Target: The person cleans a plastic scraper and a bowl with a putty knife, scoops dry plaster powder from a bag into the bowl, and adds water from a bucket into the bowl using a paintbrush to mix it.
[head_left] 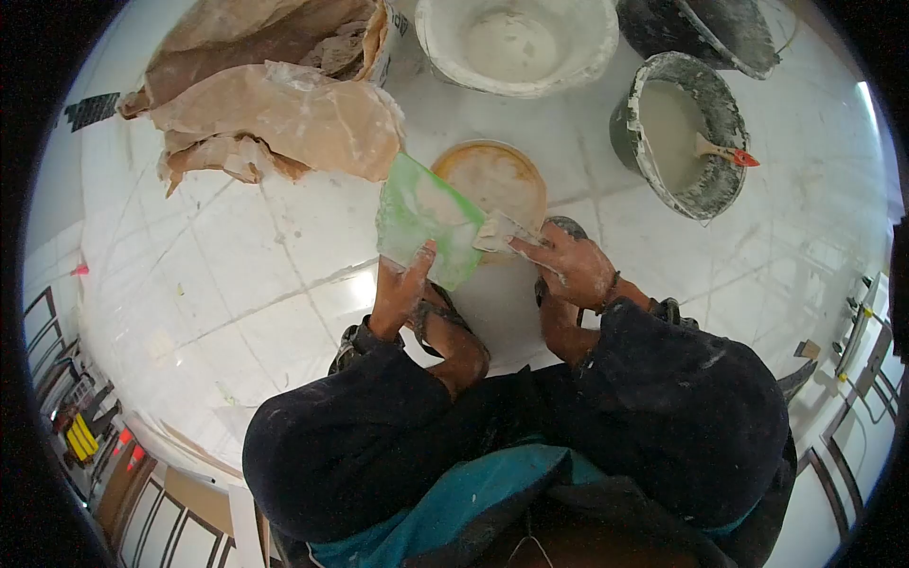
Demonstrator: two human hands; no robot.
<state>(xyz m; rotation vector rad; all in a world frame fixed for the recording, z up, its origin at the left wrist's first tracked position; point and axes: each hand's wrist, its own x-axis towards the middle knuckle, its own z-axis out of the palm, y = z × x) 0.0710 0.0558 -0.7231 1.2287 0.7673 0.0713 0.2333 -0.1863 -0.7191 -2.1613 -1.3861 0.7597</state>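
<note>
One bucket point(621, 137) w/ brush point(721, 151) sits beyond R hand point(578, 270).

Passage: floor point(579, 147) between round disc point(492, 180) and dark bucket point(625, 137) — white tub point(445, 66) beyond, paper bag point(284, 114) left, both obstructing.

a yellow object point(81, 438) is at left, a small block point(807, 349) at right.

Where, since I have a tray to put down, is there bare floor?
Bare floor spreads left of the left hand, this side of the torn paper bag; another patch lies right of the right hand, this side of the bucket holding the brush. It is crowded around the round lid and white tub.
</note>
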